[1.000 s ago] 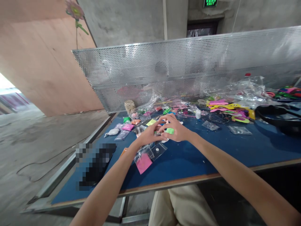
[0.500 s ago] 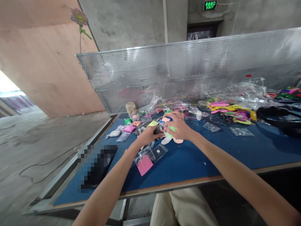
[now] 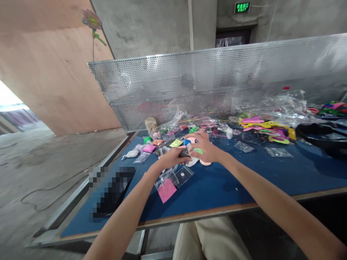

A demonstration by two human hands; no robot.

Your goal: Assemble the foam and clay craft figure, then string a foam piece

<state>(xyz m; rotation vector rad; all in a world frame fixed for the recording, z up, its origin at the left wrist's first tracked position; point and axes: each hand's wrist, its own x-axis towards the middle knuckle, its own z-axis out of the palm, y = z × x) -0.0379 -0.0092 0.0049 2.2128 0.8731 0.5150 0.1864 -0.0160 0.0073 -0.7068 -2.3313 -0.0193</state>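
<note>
My left hand (image 3: pixel 173 158) is closed, thumb and fingers around a small dark grey piece (image 3: pixel 184 153) whose kind I cannot make out. Close on its right, my right hand (image 3: pixel 204 147) has bent fingers drawn together at the same spot; what they pinch is hidden. Under and around the hands lie soft-looking coloured pieces: a blue one (image 3: pixel 187 142), a light green one (image 3: pixel 198 150), a white one (image 3: pixel 192 161) and a peach one (image 3: pixel 205 162). A yellow packet (image 3: pixel 176 143) rests just beyond my left hand.
On the blue table (image 3: pixel 217 195), a pink packet (image 3: pixel 166 190) and a clear zip bag (image 3: pixel 184 175) lie nearer me. A black flat object (image 3: pixel 116 191) is at left, a white case (image 3: pixel 132 154) behind it. Coloured cut-outs (image 3: pixel 267 126) lie right; a perforated metal screen (image 3: pixel 168 86) stands behind.
My left hand has shifted slightly down and left, uncovering more of the yellow packet. My right hand's fingers have drawn in, and more of the blue piece shows.
</note>
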